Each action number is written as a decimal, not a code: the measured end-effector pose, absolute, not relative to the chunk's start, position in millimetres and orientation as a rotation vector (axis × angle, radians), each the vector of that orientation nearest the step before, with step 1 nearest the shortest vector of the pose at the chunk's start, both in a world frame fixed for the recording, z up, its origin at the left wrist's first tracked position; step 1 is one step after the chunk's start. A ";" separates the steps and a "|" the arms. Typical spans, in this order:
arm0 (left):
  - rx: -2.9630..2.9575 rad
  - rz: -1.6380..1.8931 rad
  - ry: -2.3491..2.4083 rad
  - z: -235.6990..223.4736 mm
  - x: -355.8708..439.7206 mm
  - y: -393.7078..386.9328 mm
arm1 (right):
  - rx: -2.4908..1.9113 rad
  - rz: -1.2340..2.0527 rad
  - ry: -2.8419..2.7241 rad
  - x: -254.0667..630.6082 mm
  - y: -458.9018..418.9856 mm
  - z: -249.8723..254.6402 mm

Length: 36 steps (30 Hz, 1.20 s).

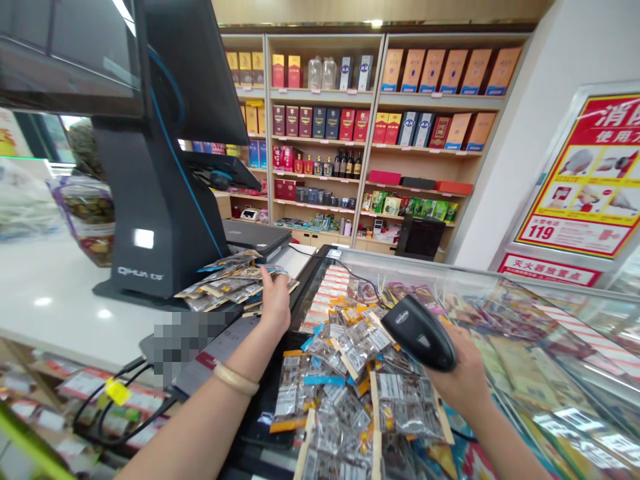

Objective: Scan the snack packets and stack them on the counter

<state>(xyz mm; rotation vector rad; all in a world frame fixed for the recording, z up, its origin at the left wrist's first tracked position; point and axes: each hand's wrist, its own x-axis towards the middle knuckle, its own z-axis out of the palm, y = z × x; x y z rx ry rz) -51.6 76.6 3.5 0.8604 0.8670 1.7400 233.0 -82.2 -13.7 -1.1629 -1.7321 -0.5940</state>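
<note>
Nearest, the person's bare forearms reach in from the lower edge, a pale bangle (236, 379) on the left wrist. Between and beyond them, a loose heap of clear packets (355, 393) with dark contents lies at the near end of a glass display case (465, 272); some packets have orange, blue or tan edges. The right hand (463, 373) is closed around a black scanner (420, 333), held slantwise over the right side of the heap. The left hand (277, 300) touches the right end of a smaller pile of similar packets (225, 283), beside the base of a black checkout stand (155, 207); its fingertips are partly hidden, so whether it grips a packet cannot be told. Black cables (145, 423) with a yellow tag (117, 391) hang at the edge of the white counter (55, 293). Behind the stand, on the left, is a clear container (93, 217) with purple trim. More packaged goods show through the glass to the right. A red and yellow poster (587, 177) is on the white wall. Farthest back, wooden shelves (325, 95) hold boxes, bottles and green packs.
</note>
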 end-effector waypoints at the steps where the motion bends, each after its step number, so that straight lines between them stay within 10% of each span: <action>1: 0.820 1.759 0.877 6.3 -53.3 76.7 | -1.160 -0.592 -1.729 233.1 -82.0 -14.3; 20: 1.247 1.829 0.745 12.3 -22.9 33.7 | -1.130 -0.584 -1.762 229.8 -83.1 -10.9; 36: 0.743 0.982 0.350 30.8 -31.3 26.1 | -1.050 -0.413 -1.850 214.5 -97.1 5.9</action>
